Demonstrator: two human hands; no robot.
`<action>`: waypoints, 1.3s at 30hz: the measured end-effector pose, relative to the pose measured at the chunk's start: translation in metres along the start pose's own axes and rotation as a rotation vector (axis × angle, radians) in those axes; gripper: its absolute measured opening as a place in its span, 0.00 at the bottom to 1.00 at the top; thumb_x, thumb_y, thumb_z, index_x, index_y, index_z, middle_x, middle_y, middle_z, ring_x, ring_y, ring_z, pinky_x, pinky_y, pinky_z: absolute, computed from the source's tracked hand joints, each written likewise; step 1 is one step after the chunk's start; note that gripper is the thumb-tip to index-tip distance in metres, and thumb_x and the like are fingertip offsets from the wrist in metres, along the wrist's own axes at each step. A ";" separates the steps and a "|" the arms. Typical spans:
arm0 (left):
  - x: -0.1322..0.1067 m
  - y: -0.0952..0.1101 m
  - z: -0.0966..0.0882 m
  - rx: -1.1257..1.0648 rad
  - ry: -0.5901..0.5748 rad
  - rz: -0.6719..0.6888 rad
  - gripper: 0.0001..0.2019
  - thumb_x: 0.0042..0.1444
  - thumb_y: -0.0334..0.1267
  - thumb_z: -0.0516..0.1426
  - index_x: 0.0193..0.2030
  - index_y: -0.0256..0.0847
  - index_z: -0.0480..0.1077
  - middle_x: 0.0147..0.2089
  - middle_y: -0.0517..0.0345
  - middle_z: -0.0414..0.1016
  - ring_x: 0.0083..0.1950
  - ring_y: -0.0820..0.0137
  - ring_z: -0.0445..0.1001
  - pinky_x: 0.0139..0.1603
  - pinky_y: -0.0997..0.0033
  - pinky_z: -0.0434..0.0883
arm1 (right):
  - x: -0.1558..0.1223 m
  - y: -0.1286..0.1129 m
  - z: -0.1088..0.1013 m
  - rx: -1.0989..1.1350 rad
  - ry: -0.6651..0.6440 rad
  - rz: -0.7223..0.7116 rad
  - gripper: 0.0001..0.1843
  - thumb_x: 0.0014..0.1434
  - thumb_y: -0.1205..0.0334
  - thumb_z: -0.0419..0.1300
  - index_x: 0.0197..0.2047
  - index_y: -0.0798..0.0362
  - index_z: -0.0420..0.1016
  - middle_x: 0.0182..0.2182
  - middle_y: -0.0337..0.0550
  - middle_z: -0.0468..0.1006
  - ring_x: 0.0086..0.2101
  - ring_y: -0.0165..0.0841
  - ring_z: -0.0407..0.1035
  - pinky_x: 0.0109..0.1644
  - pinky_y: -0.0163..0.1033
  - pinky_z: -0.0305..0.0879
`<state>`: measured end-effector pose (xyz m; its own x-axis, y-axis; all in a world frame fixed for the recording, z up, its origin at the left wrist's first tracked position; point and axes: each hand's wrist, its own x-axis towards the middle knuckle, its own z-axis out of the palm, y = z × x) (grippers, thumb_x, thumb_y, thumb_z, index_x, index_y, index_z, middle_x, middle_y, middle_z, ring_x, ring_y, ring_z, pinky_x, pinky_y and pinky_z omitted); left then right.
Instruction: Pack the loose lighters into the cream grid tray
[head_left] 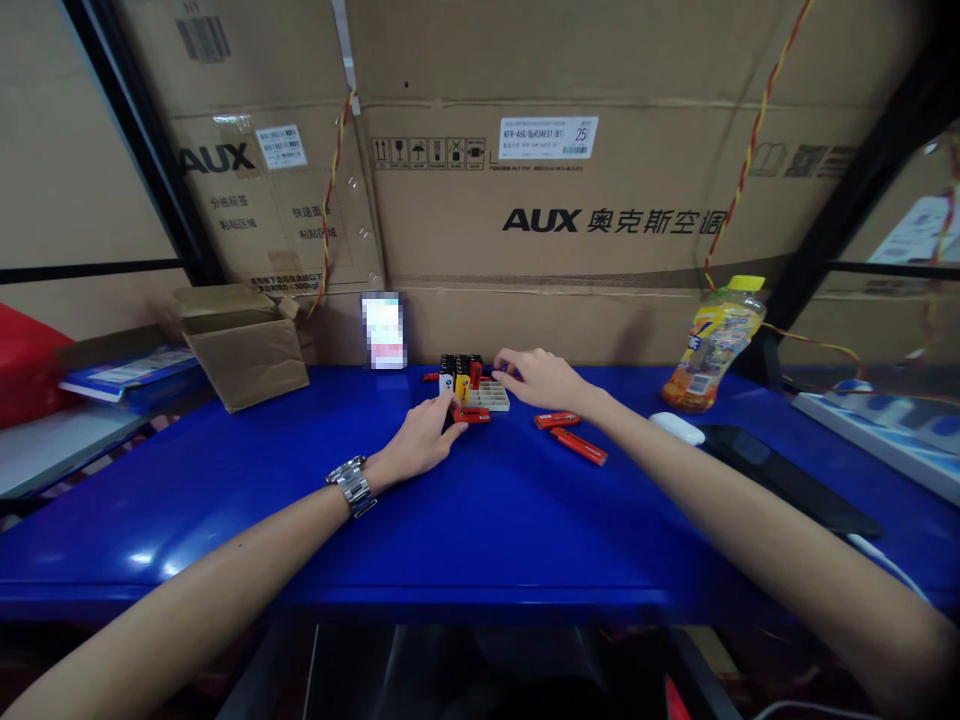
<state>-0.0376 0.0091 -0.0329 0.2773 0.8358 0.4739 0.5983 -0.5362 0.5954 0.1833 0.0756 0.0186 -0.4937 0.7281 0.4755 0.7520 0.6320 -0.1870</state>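
Note:
A small white grid tray (491,397) sits at the far middle of the blue table (480,520), with several lighters standing in its left part, black, red, yellow and white (460,372). My left hand (424,440) rests on the table with its fingertips pinched on a red lighter (472,414) lying in front of the tray. My right hand (541,380) hovers over the tray's right side, fingers curled; what they hold, if anything, is hidden. Two more red lighters (556,420) (579,446) lie flat to the right of the tray.
An open cardboard box (244,345) stands at the left, a juice bottle (712,345) at the right. A white mouse-like object (676,428) and a black pad (780,475) lie to the right. Large cartons (555,180) wall off the back.

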 end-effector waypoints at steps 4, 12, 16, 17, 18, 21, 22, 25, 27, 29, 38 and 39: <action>0.002 0.014 -0.003 -0.124 0.103 -0.011 0.08 0.51 0.36 0.59 0.40 0.42 0.70 0.40 0.52 0.76 0.41 0.61 0.72 0.45 0.62 0.67 | -0.025 0.024 -0.021 0.108 -0.221 -0.047 0.05 0.47 0.64 0.63 0.31 0.48 0.76 0.25 0.40 0.77 0.25 0.32 0.67 0.30 0.39 0.57; 0.002 0.018 -0.002 -0.221 0.169 -0.076 0.16 0.53 0.37 0.59 0.49 0.40 0.72 0.40 0.50 0.78 0.41 0.64 0.75 0.44 0.63 0.71 | -0.040 0.063 -0.029 0.100 -0.485 -0.002 0.18 0.40 0.71 0.61 0.38 0.50 0.78 0.36 0.44 0.81 0.33 0.37 0.72 0.35 0.40 0.64; 0.004 0.013 -0.001 -0.197 0.110 -0.100 0.14 0.56 0.40 0.57 0.47 0.37 0.73 0.43 0.48 0.78 0.41 0.65 0.75 0.45 0.62 0.72 | -0.039 0.069 -0.026 0.020 -0.487 0.066 0.18 0.39 0.74 0.62 0.35 0.51 0.78 0.30 0.43 0.79 0.27 0.34 0.69 0.29 0.39 0.61; 0.004 0.012 -0.001 -0.196 0.104 -0.102 0.14 0.56 0.41 0.57 0.47 0.37 0.73 0.43 0.48 0.78 0.42 0.65 0.75 0.45 0.63 0.71 | -0.038 0.069 -0.027 0.035 -0.476 0.060 0.15 0.40 0.72 0.62 0.34 0.51 0.78 0.29 0.42 0.79 0.26 0.33 0.68 0.29 0.39 0.60; 0.004 0.011 -0.001 -0.202 0.101 -0.099 0.14 0.56 0.41 0.56 0.47 0.37 0.73 0.44 0.48 0.77 0.42 0.65 0.75 0.45 0.63 0.71 | -0.038 0.068 -0.028 0.064 -0.449 0.048 0.12 0.41 0.71 0.63 0.33 0.51 0.78 0.28 0.42 0.78 0.25 0.33 0.67 0.29 0.39 0.60; 0.003 0.013 0.000 -0.263 0.081 -0.078 0.12 0.58 0.42 0.55 0.45 0.39 0.72 0.42 0.49 0.76 0.42 0.66 0.74 0.42 0.66 0.71 | -0.037 0.059 -0.035 0.195 -0.323 0.009 0.07 0.46 0.65 0.63 0.33 0.51 0.78 0.27 0.41 0.78 0.26 0.32 0.66 0.30 0.39 0.60; 0.003 0.014 0.001 -0.308 0.063 -0.082 0.11 0.59 0.42 0.55 0.44 0.39 0.71 0.42 0.50 0.76 0.41 0.66 0.75 0.40 0.68 0.72 | -0.037 0.053 -0.037 0.252 -0.283 0.003 0.07 0.48 0.63 0.63 0.34 0.51 0.79 0.28 0.41 0.78 0.26 0.32 0.66 0.30 0.39 0.60; 0.002 0.020 0.001 -0.475 -0.005 -0.135 0.12 0.61 0.44 0.52 0.46 0.39 0.66 0.41 0.51 0.75 0.33 0.70 0.76 0.34 0.71 0.71 | -0.038 0.031 -0.038 0.477 -0.202 0.034 0.11 0.50 0.56 0.64 0.36 0.52 0.78 0.28 0.41 0.77 0.25 0.30 0.65 0.29 0.38 0.60; 0.002 0.024 0.001 -0.537 -0.018 -0.161 0.13 0.63 0.44 0.49 0.49 0.39 0.62 0.36 0.54 0.74 0.28 0.73 0.74 0.30 0.73 0.70 | -0.038 0.016 -0.035 0.678 -0.091 0.085 0.13 0.49 0.55 0.66 0.36 0.53 0.78 0.29 0.41 0.77 0.27 0.30 0.66 0.31 0.38 0.62; 0.001 0.027 0.001 -0.545 -0.010 -0.161 0.14 0.64 0.45 0.49 0.50 0.39 0.62 0.29 0.60 0.71 0.24 0.75 0.71 0.28 0.74 0.69 | -0.038 0.002 -0.027 0.911 0.030 0.167 0.13 0.48 0.54 0.67 0.34 0.53 0.76 0.27 0.40 0.75 0.27 0.30 0.67 0.31 0.38 0.64; -0.001 0.032 0.000 -0.581 0.028 -0.268 0.20 0.60 0.53 0.52 0.28 0.37 0.67 0.16 0.66 0.60 0.17 0.79 0.62 0.18 0.78 0.61 | -0.041 -0.030 0.008 1.575 0.186 0.454 0.17 0.54 0.52 0.63 0.33 0.46 0.56 0.22 0.32 0.73 0.22 0.30 0.67 0.30 0.41 0.68; -0.001 0.033 0.000 -0.600 0.032 -0.293 0.21 0.59 0.54 0.53 0.25 0.37 0.65 0.15 0.66 0.59 0.16 0.79 0.61 0.17 0.78 0.60 | -0.043 -0.032 0.011 1.580 0.180 0.452 0.17 0.55 0.53 0.62 0.33 0.46 0.56 0.19 0.30 0.70 0.19 0.28 0.64 0.27 0.39 0.65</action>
<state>-0.0182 -0.0093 -0.0139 0.1387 0.9580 0.2511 0.1210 -0.2680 0.9558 0.1752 0.0270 -0.0050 -0.2344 0.9494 0.2091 -0.4031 0.1008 -0.9096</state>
